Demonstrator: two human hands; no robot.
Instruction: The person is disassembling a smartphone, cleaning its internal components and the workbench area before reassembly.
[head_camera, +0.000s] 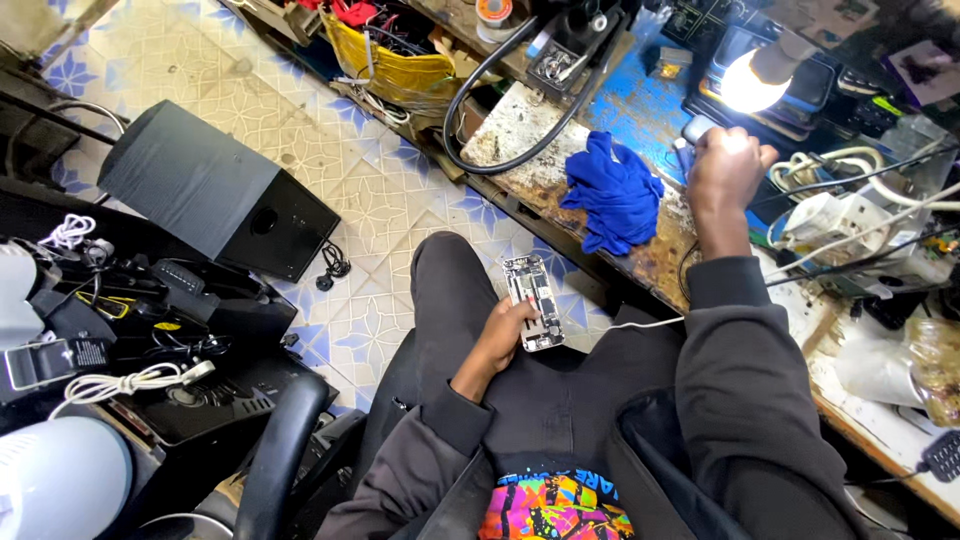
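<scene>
Meanwhile, the left hand (500, 335) is resting on the person's thigh, its fingers wrapping an opened phone (532, 302) by its long edges; it is looking light, stiff and fragile, its innards bare. The right hand (728, 170) is reaching over the worktop (640, 110), fingers closing on a small pale object (697, 128) beside a blue cloth (618, 195).

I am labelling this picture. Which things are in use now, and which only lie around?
In use:
left hand holding opened phone
right hand by lit lamp

Lying about:
blue cloth
black speaker
white cable
</scene>
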